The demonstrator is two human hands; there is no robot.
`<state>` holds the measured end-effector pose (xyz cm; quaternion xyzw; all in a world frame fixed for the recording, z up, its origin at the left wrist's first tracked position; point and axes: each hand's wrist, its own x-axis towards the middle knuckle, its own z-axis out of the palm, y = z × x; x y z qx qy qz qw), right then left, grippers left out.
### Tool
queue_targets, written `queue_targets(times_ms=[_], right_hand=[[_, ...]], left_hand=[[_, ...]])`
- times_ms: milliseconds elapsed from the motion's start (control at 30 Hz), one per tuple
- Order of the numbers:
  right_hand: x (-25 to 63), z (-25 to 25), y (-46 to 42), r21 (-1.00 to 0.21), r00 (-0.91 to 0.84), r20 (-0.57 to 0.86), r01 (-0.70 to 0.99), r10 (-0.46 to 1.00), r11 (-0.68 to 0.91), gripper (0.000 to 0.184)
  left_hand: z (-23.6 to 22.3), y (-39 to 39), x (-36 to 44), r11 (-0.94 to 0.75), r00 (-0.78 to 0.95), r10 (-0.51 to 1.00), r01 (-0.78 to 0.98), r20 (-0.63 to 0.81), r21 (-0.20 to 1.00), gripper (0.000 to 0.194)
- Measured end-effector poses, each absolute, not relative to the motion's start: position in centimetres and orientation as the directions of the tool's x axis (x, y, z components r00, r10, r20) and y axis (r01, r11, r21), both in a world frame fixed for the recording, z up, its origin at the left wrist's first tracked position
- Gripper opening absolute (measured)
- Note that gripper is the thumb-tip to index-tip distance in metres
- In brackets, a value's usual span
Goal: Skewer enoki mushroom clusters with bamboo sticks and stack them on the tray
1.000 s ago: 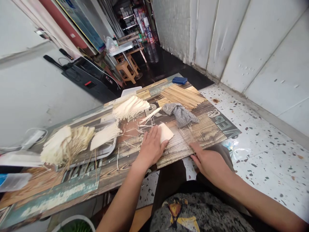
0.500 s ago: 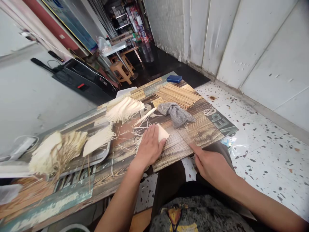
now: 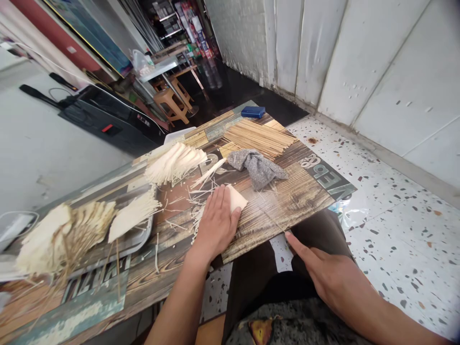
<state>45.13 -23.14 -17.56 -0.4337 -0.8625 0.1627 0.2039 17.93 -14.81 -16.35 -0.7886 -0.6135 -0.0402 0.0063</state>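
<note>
My left hand (image 3: 216,218) lies flat with its fingers stretched out on a pale slab of enoki mushroom (image 3: 237,196), pressing it to the table. Most of the slab is hidden under the palm. At the table's near edge, my right hand (image 3: 323,270) is closed round the end of a thin bamboo skewer (image 3: 272,218), index finger pointing along it. The skewer's tip points toward the slab, apart from it. Loose enoki strands (image 3: 196,220) lie left of my left hand, and a longer enoki bunch (image 3: 210,172) beyond it.
A grey cloth (image 3: 257,167) lies ahead, with a pile of bamboo skewers (image 3: 260,138) and a blue box (image 3: 253,112) behind. Stacked enoki slabs (image 3: 176,163) sit further left. A tray (image 3: 145,235) holds skewered enoki (image 3: 134,213), next to a browner stack (image 3: 68,235).
My right hand has drawn slightly back toward my body with the skewer. My left hand stays flat on the enoki slab. The whole view has shifted a little.
</note>
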Motion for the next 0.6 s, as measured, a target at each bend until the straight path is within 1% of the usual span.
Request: queue_targets(times_ms=[100,233,367,600], right_hand=[[44.85,-17.46,-22.98,-0.387,-0.597,0.249,0.660,0.762,0.644,0.068],[44.48,-17.37,-22.89,-0.357,-0.622,0.261,0.648,0.738,0.672,0.075],[44.36,-17.23,-22.82,-0.341,-0.647,0.283,0.622,0.708,0.705,0.074],[44.27,-17.32,-23.03,-0.337,-0.694,0.216,0.608,0.687,0.719,0.069]], left_hand=[[-16.30,-14.77,17.94,-0.238,0.236,0.970,0.970,0.058,0.036,0.063],[-16.20,-14.75,18.02,-0.231,0.230,0.972,0.972,0.042,0.034,0.064],[-16.23,-14.77,18.02,-0.226,0.223,0.974,0.973,0.050,0.057,0.064],[-16.25,-14.75,18.05,-0.220,0.216,0.975,0.973,0.055,0.067,0.064]])
